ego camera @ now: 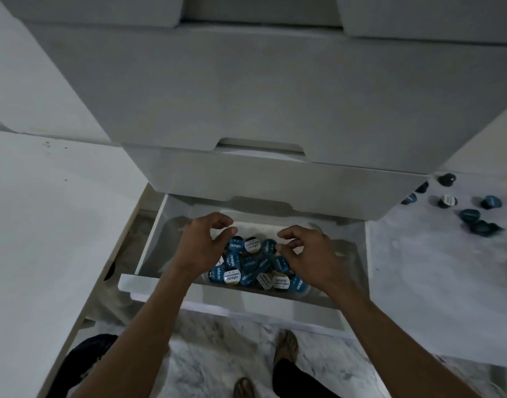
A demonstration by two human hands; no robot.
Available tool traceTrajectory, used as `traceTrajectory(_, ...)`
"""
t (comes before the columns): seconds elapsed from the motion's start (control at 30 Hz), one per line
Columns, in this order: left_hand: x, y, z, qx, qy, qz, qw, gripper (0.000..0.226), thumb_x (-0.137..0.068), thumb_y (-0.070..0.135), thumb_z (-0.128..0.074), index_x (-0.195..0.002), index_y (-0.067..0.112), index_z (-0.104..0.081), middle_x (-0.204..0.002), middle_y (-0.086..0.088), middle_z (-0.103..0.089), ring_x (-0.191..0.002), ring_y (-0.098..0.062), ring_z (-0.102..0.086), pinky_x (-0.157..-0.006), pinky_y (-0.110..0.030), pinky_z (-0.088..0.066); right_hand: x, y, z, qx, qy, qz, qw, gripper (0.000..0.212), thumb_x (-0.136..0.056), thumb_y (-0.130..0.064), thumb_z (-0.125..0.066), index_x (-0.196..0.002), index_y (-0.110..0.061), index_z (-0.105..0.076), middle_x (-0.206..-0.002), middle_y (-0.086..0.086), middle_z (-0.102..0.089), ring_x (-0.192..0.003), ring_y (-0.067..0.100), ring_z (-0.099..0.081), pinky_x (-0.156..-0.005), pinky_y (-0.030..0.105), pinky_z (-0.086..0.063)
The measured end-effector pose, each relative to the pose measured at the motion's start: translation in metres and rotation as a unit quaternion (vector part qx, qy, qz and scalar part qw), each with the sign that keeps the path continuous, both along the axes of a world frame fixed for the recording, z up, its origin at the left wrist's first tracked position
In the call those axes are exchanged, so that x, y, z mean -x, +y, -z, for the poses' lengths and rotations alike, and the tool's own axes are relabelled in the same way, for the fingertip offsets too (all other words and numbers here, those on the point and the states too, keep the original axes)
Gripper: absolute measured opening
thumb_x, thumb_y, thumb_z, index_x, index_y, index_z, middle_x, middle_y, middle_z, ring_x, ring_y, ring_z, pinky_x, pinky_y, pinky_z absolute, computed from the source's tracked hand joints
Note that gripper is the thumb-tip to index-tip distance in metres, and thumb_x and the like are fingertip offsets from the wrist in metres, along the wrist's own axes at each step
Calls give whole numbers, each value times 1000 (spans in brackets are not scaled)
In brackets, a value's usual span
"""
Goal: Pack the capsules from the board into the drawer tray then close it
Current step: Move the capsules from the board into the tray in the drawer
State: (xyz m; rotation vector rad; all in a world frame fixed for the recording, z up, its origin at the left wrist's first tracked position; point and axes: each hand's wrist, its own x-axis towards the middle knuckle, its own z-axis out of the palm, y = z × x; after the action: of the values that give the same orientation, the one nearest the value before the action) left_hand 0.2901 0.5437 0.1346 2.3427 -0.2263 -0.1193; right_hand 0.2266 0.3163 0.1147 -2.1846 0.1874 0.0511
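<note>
Capsules (253, 264) heaped in open drawer tray (332, 248), both hands above.

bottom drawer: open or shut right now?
Open. The bottom drawer is pulled out under the shut ones above, the capsules in its tray exposed, with both hands above them. More capsules still lie on the board at right.

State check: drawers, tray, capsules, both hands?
bottom drawer: pulled open
drawer above: closed
tray: in the bottom drawer, holding a pile of capsules
capsules in tray: heaped
capsules on board: loose, not yet packed
left hand: over the tray, fingers curled, empty
right hand: same
</note>
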Motion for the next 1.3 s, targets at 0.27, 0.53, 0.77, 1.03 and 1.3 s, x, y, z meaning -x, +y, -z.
traceTrajectory(0.27,42,-28,-18,58,-9,57,997,21,-83,30,-74,-99,17,-71,-93,6,-72,-88,-4,-66,-78,-21,-54,61,1,-33,-37,-56,83,994,26,-84,-20,-74,-109,-18,-68,-96,-10,-68,-81,-11,-62,-69,1,-45)
traceTrajectory(0.53,86,-118,-31,96,24,167,981,32,-77,38,-78,-103,22,-69,-99,13,-70,-88,2,-65,-71,-17,-55,129,-69,-64,-33,-94,168,981,29,-83,-26,-75,-110,-22,-67,-97,-13,-69,-81,-9,-64,-66,3,-46)
traceTrajectory(0.77,97,-252,-35,87,39,205,974,28,-78,39,-78,-101,27,-69,-99,18,-69,-87,5,-65,-69,-13,-48,169,-208,-70,-20,-91,239,966,28,-83,-28,-75,-110,-24,-68,-96,-14,-69,-82,-12,-63,-65,4,-45)
traceTrajectory(1.03,115,-389,0,69,78,181,978,26,-78,36,-78,-99,26,-69,-99,16,-69,-89,4,-65,-70,-18,-49,181,-357,-41,0,-36,245,969,26,-85,-24,-73,-110,-20,-69,-98,-8,-71,-80,-7,-64,-64,3,-45)
traceTrajectory(1.3,91,-467,27,13,86,212,973,27,-82,36,-75,-105,25,-67,-103,12,-69,-93,-1,-63,-79,-24,-52,143,-431,-7,28,18,249,968,28,-86,-23,-72,-113,-18,-67,-103,-6,-70,-79,0,-64,-62,5,-47)
